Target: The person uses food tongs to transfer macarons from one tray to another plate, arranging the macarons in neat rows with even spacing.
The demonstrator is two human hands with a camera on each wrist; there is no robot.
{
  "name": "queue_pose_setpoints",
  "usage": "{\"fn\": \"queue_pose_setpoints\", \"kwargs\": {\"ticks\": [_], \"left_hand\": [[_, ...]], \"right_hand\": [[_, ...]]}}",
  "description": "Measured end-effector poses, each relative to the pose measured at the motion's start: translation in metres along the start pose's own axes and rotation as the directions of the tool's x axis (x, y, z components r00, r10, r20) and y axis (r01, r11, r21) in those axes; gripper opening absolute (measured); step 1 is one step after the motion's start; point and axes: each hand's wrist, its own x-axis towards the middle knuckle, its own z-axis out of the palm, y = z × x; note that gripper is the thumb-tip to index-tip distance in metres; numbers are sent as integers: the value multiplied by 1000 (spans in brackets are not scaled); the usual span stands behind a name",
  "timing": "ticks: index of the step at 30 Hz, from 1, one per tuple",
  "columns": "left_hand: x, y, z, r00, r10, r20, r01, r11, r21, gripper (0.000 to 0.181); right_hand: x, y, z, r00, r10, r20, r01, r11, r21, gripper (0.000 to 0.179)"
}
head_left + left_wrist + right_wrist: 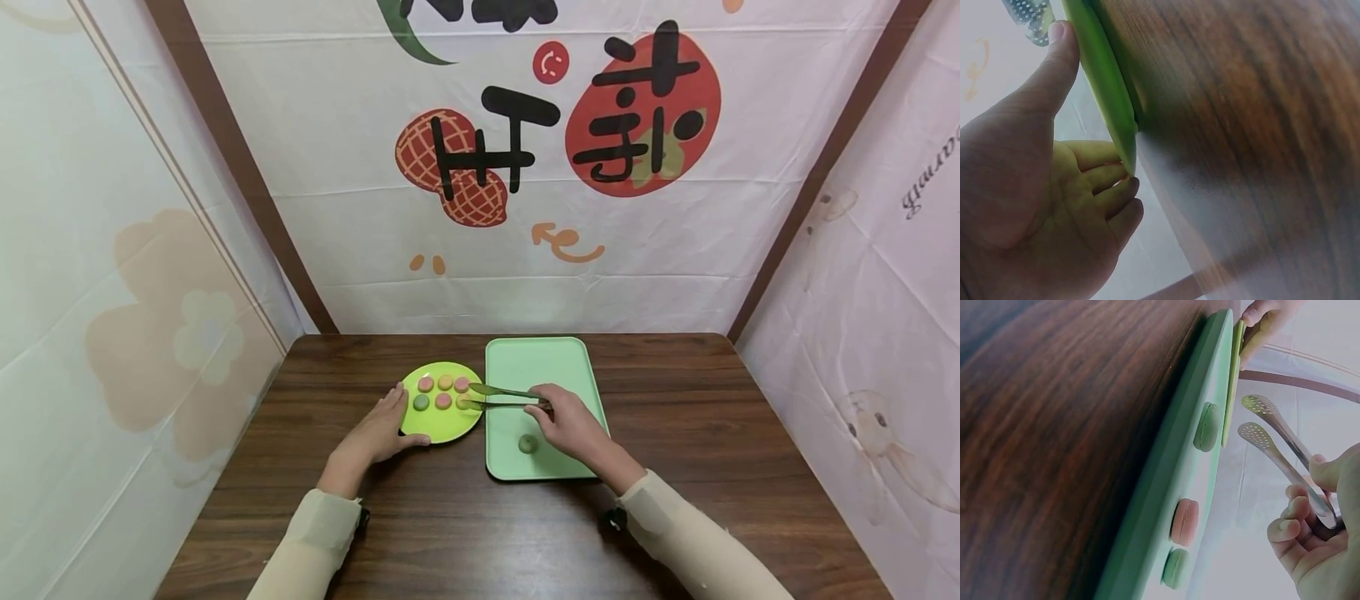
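My right hand point(567, 422) grips metal tongs point(513, 405) above the pale green tray point(536, 358). The tongs' perforated ends point(1257, 434) stand apart with nothing between them, over the right side of a yellow-green plate point(442, 429). On that plate lie several pink, yellow and green macarons point(443, 401). My left hand point(378, 429) rests against the plate's left and front rim, thumb and fingers spread. A green macaron point(527, 443) sits on the tray. The right wrist view shows a pink macaron point(1185, 522) and another green macaron there too; my right hand hides these in the head view.
The plate stands just left of the tray on a dark wooden table point(450, 533). A printed white cloth point(360, 267) hangs behind the table, with more cloth at both sides.
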Motion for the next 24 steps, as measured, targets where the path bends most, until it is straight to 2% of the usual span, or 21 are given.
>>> {"fn": "queue_pose_setpoints", "kwargs": {"ticks": [12,19,24], "left_hand": [[1,-3,1,1000,10,-5,-10,1000,5,116],[2,-3,1,1000,13,-3,-13,1000,7,116],[2,-3,0,1000,15,-3,-15,1000,11,116]], "right_hand": [[-8,3,-8,998,-25,-53,25,1000,6,35],[-14,8,-13,998,-5,-61,7,999,36,35],[-21,12,-17,996,-18,-84,20,999,26,33]]}}
